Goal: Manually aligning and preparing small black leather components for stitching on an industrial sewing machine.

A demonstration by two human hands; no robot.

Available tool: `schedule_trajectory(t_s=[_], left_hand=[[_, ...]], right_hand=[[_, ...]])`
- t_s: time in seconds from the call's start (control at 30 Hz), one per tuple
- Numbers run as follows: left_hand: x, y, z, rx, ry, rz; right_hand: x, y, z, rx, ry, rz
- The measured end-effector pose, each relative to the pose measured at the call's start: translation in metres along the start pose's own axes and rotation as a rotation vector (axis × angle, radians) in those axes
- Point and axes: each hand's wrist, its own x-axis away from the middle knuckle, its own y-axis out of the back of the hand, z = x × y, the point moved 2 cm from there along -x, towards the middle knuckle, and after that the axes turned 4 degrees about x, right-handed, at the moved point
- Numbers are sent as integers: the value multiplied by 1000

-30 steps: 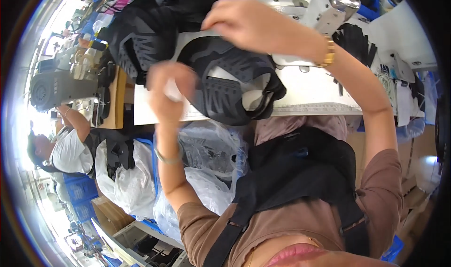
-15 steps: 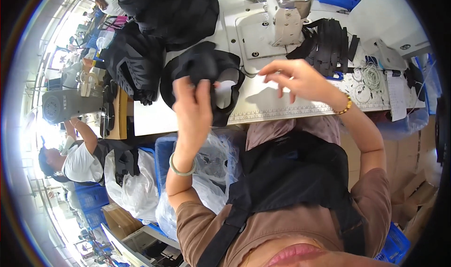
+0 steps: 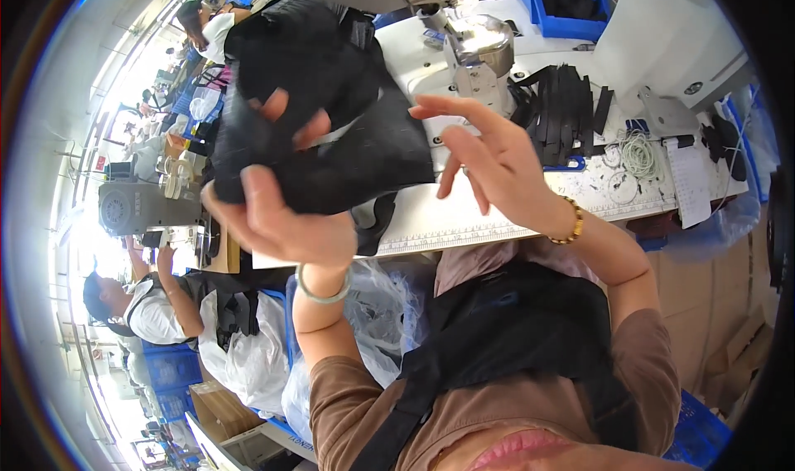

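A large piece of black fabric [image 3: 356, 152], slightly smeared by motion, is raised over the left part of the white table. My left hand [image 3: 290, 231] grips it, with the thumb in front and some fingertips showing through a gap in the cloth. My right hand [image 3: 497, 160] is at the fabric's right edge, fingers apart and holding nothing; whether its fingertip touches the cloth I cannot tell. Behind the fabric, a curved black piece [image 3: 377, 222] lies partly hidden on the table. Beyond my right hand stands a white sewing machine head [image 3: 480, 82] with a shiny metal top.
Black strips [image 3: 563, 111] lie bundled right of the machine, near a coil of pale cord [image 3: 638, 158]. A blue bin [image 3: 571, 28] stands at the back. A ruler strip [image 3: 447, 237] runs along the table's near edge. At the left, another person [image 3: 157, 305] works at a machine.
My left hand has moved left and lifted the black fabric, which now covers much of the curved black piece. My right hand has shifted slightly left, toward the fabric's edge. The view has shifted.
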Motion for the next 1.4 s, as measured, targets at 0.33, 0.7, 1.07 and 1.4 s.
schedule_trajectory(t_s=[0.33, 0.7, 1.07, 1.4], left_hand=[[21, -16, 76, -284, 330, 110], [-21, -49, 135, -400, 471, 550], [-16, -52, 151, -370, 429, 627], [3, 4, 119, -355, 267, 901]], right_hand=[[-28, 32, 1, -115, -341, 125], [-45, 54, -15, 18, -91, -296], [-36, 57, -22, -10, -38, -400], [62, 190, -53, 1225, -69, -673]])
